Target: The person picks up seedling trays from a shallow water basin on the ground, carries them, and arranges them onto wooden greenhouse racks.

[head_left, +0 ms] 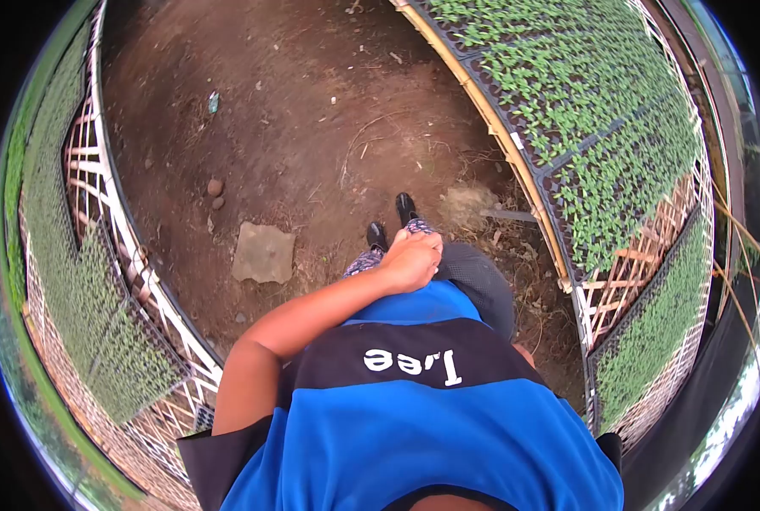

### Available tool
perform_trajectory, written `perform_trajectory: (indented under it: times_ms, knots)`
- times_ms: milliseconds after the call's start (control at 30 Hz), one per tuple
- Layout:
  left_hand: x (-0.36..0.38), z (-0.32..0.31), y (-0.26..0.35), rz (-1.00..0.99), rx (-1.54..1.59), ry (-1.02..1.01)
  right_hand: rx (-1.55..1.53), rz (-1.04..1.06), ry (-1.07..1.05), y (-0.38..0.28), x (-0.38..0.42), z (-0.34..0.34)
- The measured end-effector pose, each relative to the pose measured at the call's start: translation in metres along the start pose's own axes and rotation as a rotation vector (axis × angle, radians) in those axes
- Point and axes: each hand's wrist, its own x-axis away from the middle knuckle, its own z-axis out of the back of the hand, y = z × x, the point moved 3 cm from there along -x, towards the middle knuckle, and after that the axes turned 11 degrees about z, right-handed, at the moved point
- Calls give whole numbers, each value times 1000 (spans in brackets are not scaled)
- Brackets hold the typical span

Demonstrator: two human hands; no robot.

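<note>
My left hand point(414, 260) rests in front of my waist with its fingers curled closed. Whatever it may hold is hidden beneath the fingers. Right beside it, against my right hip, is a rounded dark grey item point(479, 281) with a dotted, mesh-like surface; its kind cannot be made out. The hand touches or nearly touches its left edge. Only a small patch of skin point(529, 353) shows on my right side, and my right hand is out of sight. Below are my patterned trousers point(364, 262) and black boots point(405, 206) on the soil.
Raised bamboo-edged benches flank the dirt path point(312, 102). Trays of green seedlings point(567, 94) fill much of the right bench, and more seedling trays point(99, 315) lie on the left one. A flat stone point(263, 253) and small rocks point(215, 187) lie on the ground.
</note>
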Motion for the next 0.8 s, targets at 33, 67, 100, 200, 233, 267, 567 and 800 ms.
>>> perform_trajectory:
  times_ms: [33,67,100,200,233,267,567,800]
  knots:
    - [-6,-5,7,-31,-18,-46,-41,-22,-63,29,4,-1]
    - [-11,-11,14,-60,-34,-93,-77,-48,-80,43,14,-7]
    - [-17,-16,20,-89,-53,-138,-98,-78,-99,44,23,-14]
    - [-29,-36,41,-226,-61,-205,-149,-166,-119,26,53,-33]
    - [-31,-43,49,-270,-75,-222,-161,-185,-123,20,61,-38]
    - [-31,-52,55,-315,-80,-201,-171,-199,-129,16,67,-43]
    - [-34,-90,74,-475,-149,-420,-223,-270,-234,4,107,-81]
    - [-47,-17,56,-269,52,-299,-54,-437,-539,23,120,-53]
